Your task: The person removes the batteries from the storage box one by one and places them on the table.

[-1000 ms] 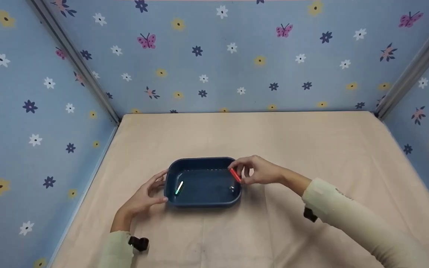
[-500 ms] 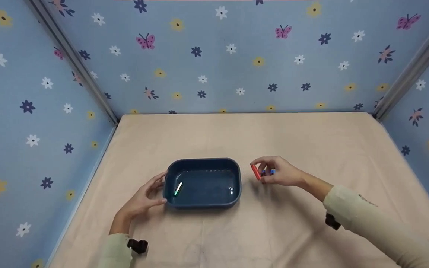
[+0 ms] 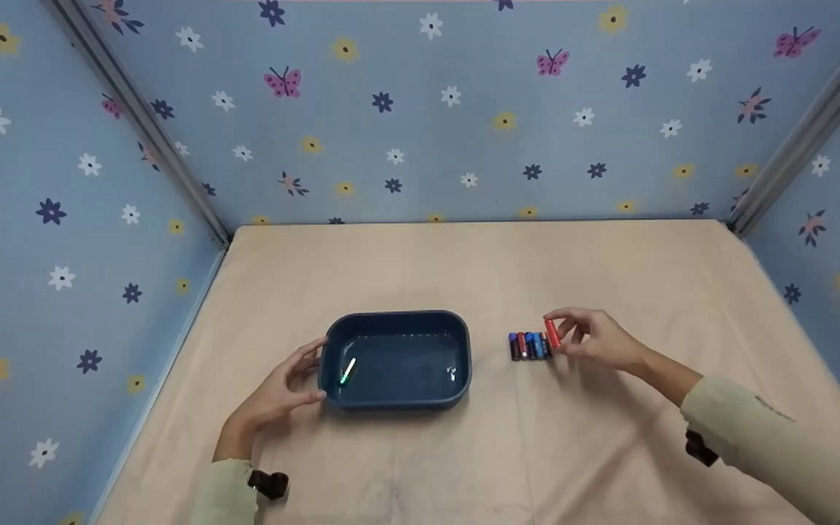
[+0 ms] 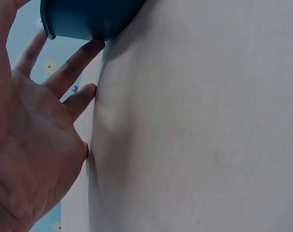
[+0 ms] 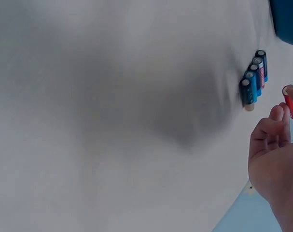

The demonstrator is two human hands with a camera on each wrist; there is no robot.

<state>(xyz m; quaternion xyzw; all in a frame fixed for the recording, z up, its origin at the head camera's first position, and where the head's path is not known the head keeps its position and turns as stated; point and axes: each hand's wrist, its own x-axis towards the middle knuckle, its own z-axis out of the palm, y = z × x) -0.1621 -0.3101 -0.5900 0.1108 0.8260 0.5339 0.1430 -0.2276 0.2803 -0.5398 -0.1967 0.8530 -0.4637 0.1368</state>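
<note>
In the head view my right hand (image 3: 599, 339) pinches a red battery (image 3: 552, 334) between thumb and fingertips, just above the right end of a row of batteries (image 3: 529, 346). The row lies side by side on the cloth, in blue, red and black; the right wrist view shows their ends too. Left of them stands a deep blue rectangular dish (image 3: 398, 402). My left hand (image 3: 274, 390) rests against the dish's left end, thumb and fingers spread and touching its wall. In the left wrist view its extended fingers (image 4: 69, 72) meet the dish's side.
A beige cloth (image 3: 420, 270) covers the table. Blue flowered panels (image 3: 420, 109) enclose the back and both sides, with grey posts (image 3: 150, 124) at the corners. Bright glints show inside the dish at left and right.
My right hand has carried the red battery rightward from the dish's right rim to the far end of the battery row, uncovering the row. My left hand stays at the dish.
</note>
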